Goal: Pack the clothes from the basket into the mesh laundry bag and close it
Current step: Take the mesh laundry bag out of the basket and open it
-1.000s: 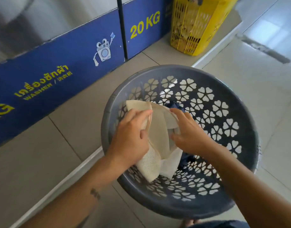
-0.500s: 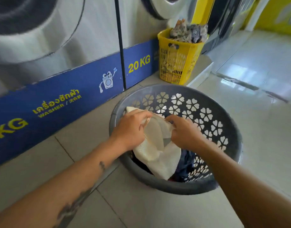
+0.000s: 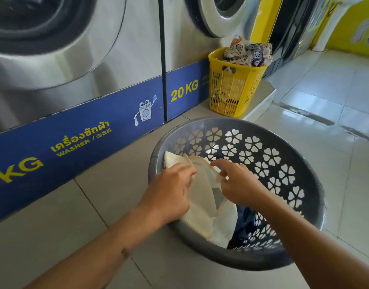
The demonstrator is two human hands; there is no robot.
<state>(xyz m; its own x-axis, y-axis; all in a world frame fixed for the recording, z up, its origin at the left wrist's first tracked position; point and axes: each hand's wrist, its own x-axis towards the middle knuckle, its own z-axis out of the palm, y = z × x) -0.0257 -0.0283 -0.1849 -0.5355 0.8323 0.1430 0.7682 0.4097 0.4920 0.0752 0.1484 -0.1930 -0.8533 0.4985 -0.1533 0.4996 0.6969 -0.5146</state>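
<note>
A round grey basket [image 3: 283,142] with flower-shaped holes stands on the tiled floor in front of me. A cream mesh laundry bag [image 3: 202,205] lies over its near-left rim and hangs inside. My left hand [image 3: 169,192] grips the bag's left edge. My right hand [image 3: 238,182] pinches the bag's opening on the other side, fingers spread a little. Dark blue clothes [image 3: 245,224] show under the bag at the bottom of the basket, mostly hidden.
Steel washing machines [image 3: 96,49] with a blue band marked "20 KG" line the left on a raised tiled step. A yellow basket [image 3: 233,90] full of patterned cloth stands on the step behind. Glossy tiled floor stretches to the right.
My view has risen and pulled back, so the washers and the yellow basket show more fully. Both hands keep hold of the mesh bag, which stays over the grey basket.
</note>
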